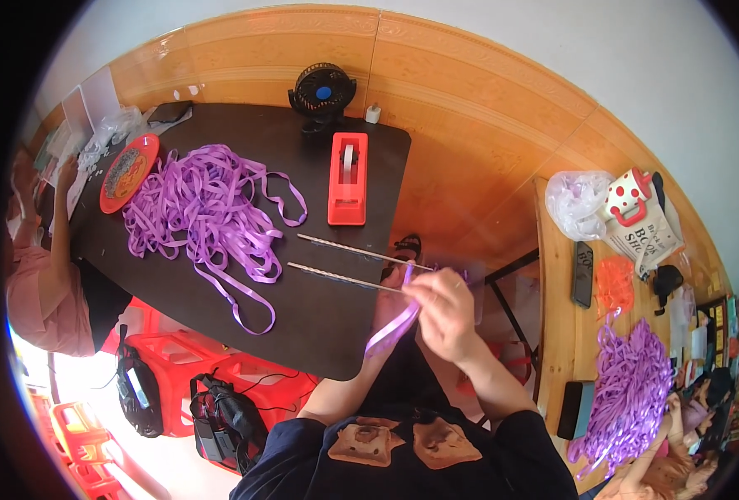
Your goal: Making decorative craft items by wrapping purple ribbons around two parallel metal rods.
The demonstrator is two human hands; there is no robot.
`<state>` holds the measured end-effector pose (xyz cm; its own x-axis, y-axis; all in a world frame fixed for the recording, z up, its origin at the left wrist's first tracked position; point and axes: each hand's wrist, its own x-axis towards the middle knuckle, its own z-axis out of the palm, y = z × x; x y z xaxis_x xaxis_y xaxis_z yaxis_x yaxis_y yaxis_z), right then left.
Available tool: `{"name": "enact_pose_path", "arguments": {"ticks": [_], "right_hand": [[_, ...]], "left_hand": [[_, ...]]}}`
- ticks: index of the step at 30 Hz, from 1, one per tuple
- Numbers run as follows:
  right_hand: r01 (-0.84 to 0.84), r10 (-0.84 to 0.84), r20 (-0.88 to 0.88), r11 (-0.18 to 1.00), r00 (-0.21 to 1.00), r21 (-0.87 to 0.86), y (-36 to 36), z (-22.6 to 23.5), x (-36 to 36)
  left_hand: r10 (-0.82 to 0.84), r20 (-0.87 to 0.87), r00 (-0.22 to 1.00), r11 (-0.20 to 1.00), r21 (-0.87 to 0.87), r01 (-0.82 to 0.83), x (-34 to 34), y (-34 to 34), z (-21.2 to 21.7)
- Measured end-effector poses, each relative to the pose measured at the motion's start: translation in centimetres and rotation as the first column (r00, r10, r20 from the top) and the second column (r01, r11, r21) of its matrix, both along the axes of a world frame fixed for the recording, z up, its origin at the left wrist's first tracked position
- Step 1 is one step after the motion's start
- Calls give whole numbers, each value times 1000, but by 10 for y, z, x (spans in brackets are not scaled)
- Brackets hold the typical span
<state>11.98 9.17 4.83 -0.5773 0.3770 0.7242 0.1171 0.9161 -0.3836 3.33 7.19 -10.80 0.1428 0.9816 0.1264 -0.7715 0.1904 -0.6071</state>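
Observation:
My right hand (444, 310) is closed on a folded loop of purple ribbon (392, 327) just off the near right corner of the black table (328, 329). My left hand (389, 298) is mostly hidden behind the right one and the ribbon, gripping the same loop from below. Two long thin sticks (344, 262) lie on the table and point toward my hands. A big heap of purple ribbon (199, 208) covers the left half of the table. A red tape dispenser (348, 178) stands behind the sticks.
A small black fan (323, 90) sits at the table's far edge, a red plate (128, 172) at its left. Another person (40, 275) sits at the left. A wooden bench at right holds a plastic bag (576, 202), a phone (583, 273) and more purple ribbon (632, 392).

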Motion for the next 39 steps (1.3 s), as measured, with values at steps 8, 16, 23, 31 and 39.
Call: {"name": "enact_pose_path", "arguments": {"ticks": [8, 16, 23, 31, 39], "right_hand": [[-146, 78, -124, 571, 989, -808, 90, -39, -12], [-226, 28, -224, 110, 974, -968, 105, -87, -24], [-170, -50, -167, -72, 985, -983, 98, -113, -16], [-229, -130, -217, -84, 967, -970, 82, -127, -8], [66, -145, 87, -146, 986, -987, 56, -128, 3]], "left_hand": [[173, -746, 642, 939, -71, -336, -2, 11, 3], [235, -918, 319, 847, 33, -530, -6, 11, -3], [94, -966, -241, 685, 238, -688, -2, 10, 23], [25, -808, -588, 636, 467, -614, 1, 14, 15], [152, -927, -344, 691, 348, -633, 0, 16, 5]]}}
